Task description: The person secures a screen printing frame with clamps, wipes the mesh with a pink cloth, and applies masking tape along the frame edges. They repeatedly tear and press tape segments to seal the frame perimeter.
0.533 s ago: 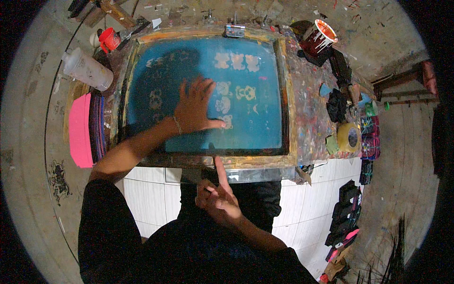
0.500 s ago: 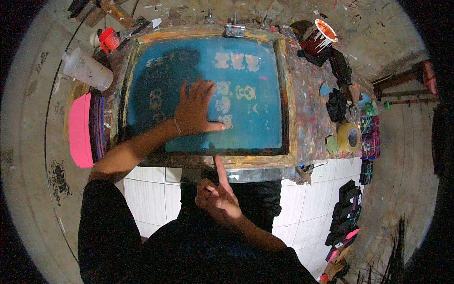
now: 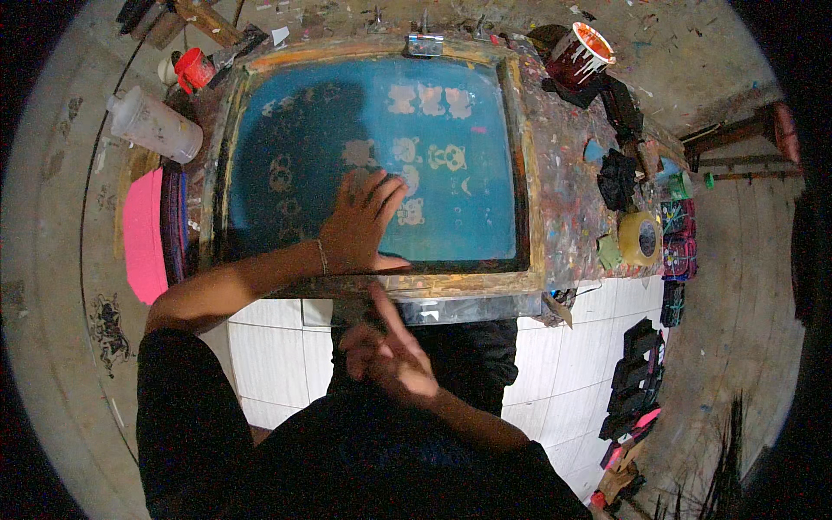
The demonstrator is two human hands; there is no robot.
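Note:
A wooden-framed printing screen [image 3: 525, 156] lies in front of me. Its blue mesh [image 3: 485, 212] carries pale bear-shaped designs [image 3: 446, 156]. My left hand [image 3: 357, 221] is spread over the lower middle of the mesh, thumb towards the near frame bar; whether the palm presses on it I cannot tell. Below the near bar is my right hand [image 3: 394, 355], index finger stretched towards the bar and the other fingers loosely bent, with nothing seen in it. The fingertip is close to the wood, contact unclear. A metal hinge clamp [image 3: 425, 45] sits at the screen's far edge.
On the paint-stained table's right are a paint-streaked bucket [image 3: 582, 56], a black cloth [image 3: 617, 179] and a roll of tape [image 3: 640, 239]. Leftward stand a cloudy plastic container [image 3: 156, 126], a red cup [image 3: 194, 69] and a pink-topped stack [image 3: 143, 236]. Dark bundles [image 3: 631, 368] lie lower right.
My left hand has slid nearer to me across the mesh, uncovering more designs. My right hand has shifted slightly left, its index finger still extended.

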